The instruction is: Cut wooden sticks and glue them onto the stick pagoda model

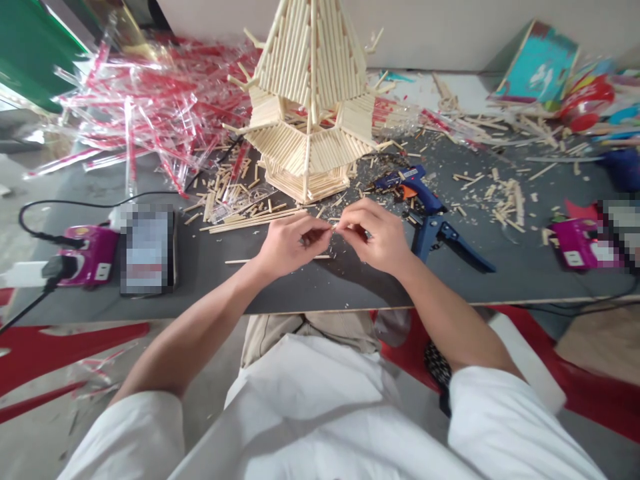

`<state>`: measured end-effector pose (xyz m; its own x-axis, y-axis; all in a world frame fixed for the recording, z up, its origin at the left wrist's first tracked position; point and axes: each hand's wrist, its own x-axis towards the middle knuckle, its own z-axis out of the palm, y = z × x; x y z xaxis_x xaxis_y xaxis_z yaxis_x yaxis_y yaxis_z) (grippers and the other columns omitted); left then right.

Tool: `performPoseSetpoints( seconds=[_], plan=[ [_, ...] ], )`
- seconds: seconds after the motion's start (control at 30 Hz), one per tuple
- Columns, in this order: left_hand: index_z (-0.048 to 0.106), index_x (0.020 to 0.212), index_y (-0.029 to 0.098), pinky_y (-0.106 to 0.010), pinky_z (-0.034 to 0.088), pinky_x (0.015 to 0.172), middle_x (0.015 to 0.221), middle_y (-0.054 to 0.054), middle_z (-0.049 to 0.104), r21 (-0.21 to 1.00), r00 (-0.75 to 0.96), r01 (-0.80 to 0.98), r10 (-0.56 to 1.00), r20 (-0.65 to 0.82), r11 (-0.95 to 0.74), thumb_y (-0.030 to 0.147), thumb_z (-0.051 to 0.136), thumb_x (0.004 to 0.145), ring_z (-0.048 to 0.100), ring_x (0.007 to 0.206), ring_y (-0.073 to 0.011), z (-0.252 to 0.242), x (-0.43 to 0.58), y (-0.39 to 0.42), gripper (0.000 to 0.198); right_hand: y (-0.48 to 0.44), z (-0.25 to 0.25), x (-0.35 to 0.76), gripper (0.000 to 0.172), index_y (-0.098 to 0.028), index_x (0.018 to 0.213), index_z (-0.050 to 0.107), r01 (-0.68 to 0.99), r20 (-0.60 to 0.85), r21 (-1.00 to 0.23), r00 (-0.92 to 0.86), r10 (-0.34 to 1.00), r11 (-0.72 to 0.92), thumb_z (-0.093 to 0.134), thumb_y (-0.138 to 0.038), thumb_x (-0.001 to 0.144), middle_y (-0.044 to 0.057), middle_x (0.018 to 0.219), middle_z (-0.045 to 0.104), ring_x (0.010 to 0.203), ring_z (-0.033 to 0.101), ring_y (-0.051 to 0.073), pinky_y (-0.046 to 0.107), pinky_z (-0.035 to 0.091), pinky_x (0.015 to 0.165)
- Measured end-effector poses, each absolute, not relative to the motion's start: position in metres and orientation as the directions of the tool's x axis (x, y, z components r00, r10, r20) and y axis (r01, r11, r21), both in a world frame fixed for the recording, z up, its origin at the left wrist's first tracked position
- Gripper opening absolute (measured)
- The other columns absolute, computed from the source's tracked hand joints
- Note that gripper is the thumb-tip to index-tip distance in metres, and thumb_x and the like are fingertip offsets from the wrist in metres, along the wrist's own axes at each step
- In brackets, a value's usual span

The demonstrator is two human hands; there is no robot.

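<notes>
My left hand (291,244) and my right hand (376,235) meet fingertip to fingertip above the dark table (210,300). Both are closed in a pinch. Whatever sits between the fingertips is tiny and mostly hidden; a pale speck shows there. Below my left hand lies a thin wooden stick (239,261). Just beyond the hands stands a tiered pagoda model (327,155) built of wooden sticks. A blue glue gun (413,183) lies past my right hand, and a blue-handled cutter (431,233) rests beside that hand.
Red and clear plastic wrappers (150,107) pile up at the back left. A phone (146,250) and a purple power strip (90,253) lie at left, with cables. Cut stick pieces (510,203) litter the right side. Another purple power strip (583,243) sits far right.
</notes>
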<state>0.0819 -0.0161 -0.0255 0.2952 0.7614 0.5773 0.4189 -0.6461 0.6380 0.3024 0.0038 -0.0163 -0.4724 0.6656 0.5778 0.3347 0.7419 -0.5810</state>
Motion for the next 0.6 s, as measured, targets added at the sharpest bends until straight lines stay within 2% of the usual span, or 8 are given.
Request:
performPoseSetpoints(
  seconds=[0.2, 0.3, 0.43, 0.6],
  plan=[
    [0.076, 0.088, 0.017, -0.020, 0.051, 0.060, 0.074, -0.001, 0.074, 0.627, 0.252, 0.428, 0.752, 0.609, -0.651, 0.021, 0.071, 0.092, 0.064, 0.062, -0.0086, -0.0261, 0.0833, -0.0175, 0.007, 0.0020, -0.0169, 0.2998, 0.004, -0.025, 0.101, 0.066, 0.326, 0.607, -0.594, -0.418, 0.676, 0.735, 0.068, -0.022, 0.099, 0.003, 0.101, 0.068, 0.063, 0.058, 0.011, 0.028, 0.050, 0.059],
    [0.076, 0.087, 0.016, -0.019, 0.050, 0.060, 0.072, 0.000, 0.073, 0.614, 0.242, 0.423, 0.736, 0.633, -0.667, 0.020, 0.072, 0.090, 0.063, 0.061, -0.0077, -0.0259, 0.0832, -0.0176, 0.006, 0.0040, -0.0188, 0.2991, 0.009, -0.026, 0.105, 0.066, 0.331, 0.678, -0.535, -0.380, 0.629, 0.777, 0.071, -0.023, 0.098, 0.002, 0.101, 0.068, 0.058, 0.055, 0.008, 0.026, 0.049, 0.056],
    [0.076, 0.088, 0.016, -0.019, 0.051, 0.061, 0.073, 0.000, 0.073, 0.594, 0.248, 0.421, 0.717, 0.651, -0.685, 0.019, 0.071, 0.091, 0.064, 0.062, -0.0080, -0.0262, 0.0824, -0.0173, 0.007, 0.0062, -0.0191, 0.2985, 0.015, -0.027, 0.108, 0.068, 0.345, 0.751, -0.401, -0.406, 0.520, 0.849, 0.071, -0.016, 0.097, 0.002, 0.099, 0.069, 0.071, 0.064, 0.011, 0.026, 0.053, 0.064],
    [0.076, 0.088, 0.016, -0.018, 0.052, 0.063, 0.073, 0.000, 0.073, 0.565, 0.257, 0.424, 0.692, 0.675, -0.708, 0.017, 0.072, 0.090, 0.066, 0.063, -0.0080, -0.0273, 0.0820, -0.0166, 0.004, 0.0056, -0.0183, 0.2987, 0.019, -0.027, 0.113, 0.067, 0.368, 0.759, -0.346, -0.431, 0.488, 0.863, 0.070, -0.016, 0.098, 0.003, 0.100, 0.070, 0.083, 0.069, 0.013, 0.026, 0.057, 0.071]
  ],
)
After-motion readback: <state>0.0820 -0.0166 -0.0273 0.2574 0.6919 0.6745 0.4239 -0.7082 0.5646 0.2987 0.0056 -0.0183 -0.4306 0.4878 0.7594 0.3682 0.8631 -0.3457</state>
